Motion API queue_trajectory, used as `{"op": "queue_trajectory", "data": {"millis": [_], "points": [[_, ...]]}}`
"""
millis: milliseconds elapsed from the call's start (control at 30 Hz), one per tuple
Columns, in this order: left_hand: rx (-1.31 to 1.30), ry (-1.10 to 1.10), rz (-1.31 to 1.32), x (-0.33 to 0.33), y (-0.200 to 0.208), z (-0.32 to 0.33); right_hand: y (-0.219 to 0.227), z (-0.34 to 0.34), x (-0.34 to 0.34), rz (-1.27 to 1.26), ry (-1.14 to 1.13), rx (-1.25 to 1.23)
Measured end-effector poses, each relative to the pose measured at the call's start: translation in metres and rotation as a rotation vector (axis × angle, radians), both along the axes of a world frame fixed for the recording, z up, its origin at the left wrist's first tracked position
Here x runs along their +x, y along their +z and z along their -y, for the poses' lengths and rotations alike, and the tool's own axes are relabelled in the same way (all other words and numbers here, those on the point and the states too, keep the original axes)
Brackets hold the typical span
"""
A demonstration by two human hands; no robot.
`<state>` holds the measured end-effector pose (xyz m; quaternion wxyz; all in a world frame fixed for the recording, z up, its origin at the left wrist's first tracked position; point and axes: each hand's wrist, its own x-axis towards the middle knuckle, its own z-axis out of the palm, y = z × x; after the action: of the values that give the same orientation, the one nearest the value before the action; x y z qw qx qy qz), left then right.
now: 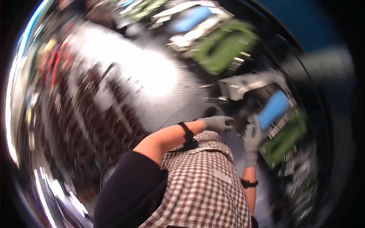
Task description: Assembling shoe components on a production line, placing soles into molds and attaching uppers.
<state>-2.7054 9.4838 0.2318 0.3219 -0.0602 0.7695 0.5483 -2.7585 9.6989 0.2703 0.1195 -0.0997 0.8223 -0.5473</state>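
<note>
My left hand [219,124], in a grey glove, is held in front of my waist with its fingers loosely bent and apart. Nothing shows between them. My right hand [252,137], also gloved in grey, is raised beside a long blue piece [274,109]. Motion smears its fingers, so I cannot tell whether they touch the blue piece or hold anything. Beyond both hands, a pale, angular machine-like part [243,85] is blurred. A green panel [285,143] lies to the right of my right hand.
Farther off stands a similar station with a green panel [226,45] and a blue piece [193,19]. Blurred dark red shapes [91,102] fill the left side, next to a brightly lit pale floor [152,79]. I wear a brown checked apron [201,182].
</note>
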Motion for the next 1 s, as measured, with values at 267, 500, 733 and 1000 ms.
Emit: {"op": "queue_trajectory", "data": {"millis": [267,500,733,1000], "points": [[-0.503,1.284,0.191,0.257,0.028,0.11,0.033,0.141,0.035,0.091,0.716,-0.08],[-0.244,2.456,-0.086,0.48,-0.037,0.131,0.046,0.305,0.136,-0.168,1.239,0.214],[0.093,2.481,0.228,0.531,-0.13,0.115,-0.051,0.435,0.247,-0.287,1.62,0.451],[0.368,2.452,0.563,0.536,-0.185,0.165,-0.182,0.535,0.362,-0.285,1.79,0.635]]}}
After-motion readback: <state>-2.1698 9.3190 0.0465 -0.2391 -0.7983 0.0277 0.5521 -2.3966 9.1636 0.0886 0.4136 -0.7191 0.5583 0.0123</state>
